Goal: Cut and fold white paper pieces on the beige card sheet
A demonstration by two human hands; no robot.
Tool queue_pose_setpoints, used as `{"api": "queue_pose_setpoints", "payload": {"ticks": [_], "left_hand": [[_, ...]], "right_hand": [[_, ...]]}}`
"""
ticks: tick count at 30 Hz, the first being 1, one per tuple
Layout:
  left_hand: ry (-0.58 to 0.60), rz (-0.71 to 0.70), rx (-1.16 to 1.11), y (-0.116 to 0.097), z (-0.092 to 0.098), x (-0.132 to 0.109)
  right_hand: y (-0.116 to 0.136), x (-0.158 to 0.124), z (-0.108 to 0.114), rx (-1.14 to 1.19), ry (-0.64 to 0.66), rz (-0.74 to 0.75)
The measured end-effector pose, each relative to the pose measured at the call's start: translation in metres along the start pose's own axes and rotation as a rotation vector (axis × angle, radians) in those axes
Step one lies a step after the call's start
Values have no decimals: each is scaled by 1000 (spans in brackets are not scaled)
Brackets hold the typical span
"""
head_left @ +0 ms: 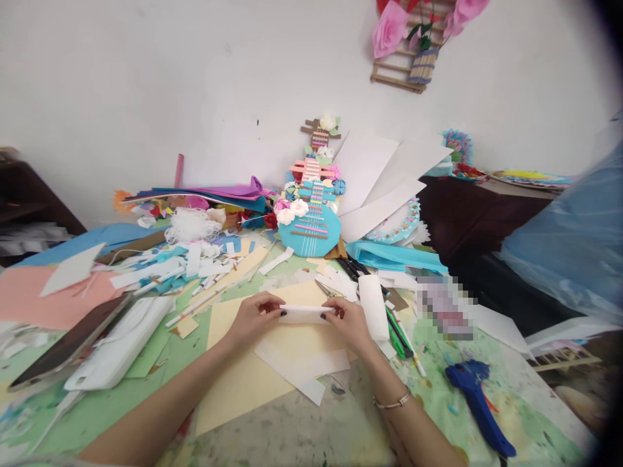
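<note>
My left hand [253, 318] and my right hand [350, 321] pinch the two ends of a small white paper strip [304, 314], holding it flat just above a cream paper sheet [243, 383]. Both hands have their fingers closed on the strip. White paper offcuts [302, 371] lie on the cream sheet right below my hands. A white paper roll [374, 306] lies beside my right hand, and scissors [327, 289] rest just behind the strip.
A blue glue gun [479, 405] lies at the right. Green and black markers [400, 331] sit by my right wrist. A blue paper guitar [311, 220] leans on the wall behind. A phone [68, 344] and white case [121, 344] lie left among coloured scraps.
</note>
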State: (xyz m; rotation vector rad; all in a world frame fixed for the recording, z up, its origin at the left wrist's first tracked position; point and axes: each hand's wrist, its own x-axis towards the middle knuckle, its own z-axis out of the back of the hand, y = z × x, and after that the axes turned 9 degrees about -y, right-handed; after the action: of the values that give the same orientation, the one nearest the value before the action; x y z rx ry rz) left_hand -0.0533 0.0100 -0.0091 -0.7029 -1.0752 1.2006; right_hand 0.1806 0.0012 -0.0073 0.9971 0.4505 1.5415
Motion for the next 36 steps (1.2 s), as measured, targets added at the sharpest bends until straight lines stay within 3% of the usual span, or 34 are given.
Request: {"api": "queue_pose_setpoints", "payload": {"ticks": [28,36], "left_hand": [[33,-117,12,1,1,0],[-12,-82,26,-2,3,-1]], "right_hand": [[2,0,0,-20,-9,-29],[0,1,2,-35,-28,-55]]}}
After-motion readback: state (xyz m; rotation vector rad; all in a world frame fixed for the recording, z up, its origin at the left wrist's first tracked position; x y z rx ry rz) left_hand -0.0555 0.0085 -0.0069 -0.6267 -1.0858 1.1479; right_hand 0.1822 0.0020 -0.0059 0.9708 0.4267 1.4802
